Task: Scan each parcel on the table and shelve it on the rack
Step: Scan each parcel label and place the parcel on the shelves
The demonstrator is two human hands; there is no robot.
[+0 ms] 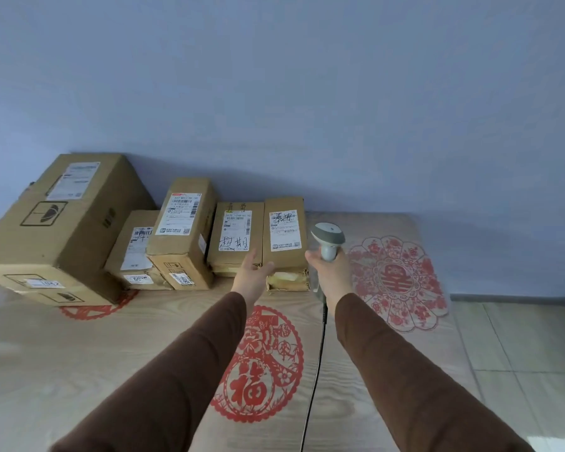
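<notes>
A pale wooden table with red paper-cut decorations stands against a blue-grey wall, five cardboard parcels lined up just beyond the left hand, which reaches open-palmed toward them, while beside it the right hand grips a corded scanner.
</notes>
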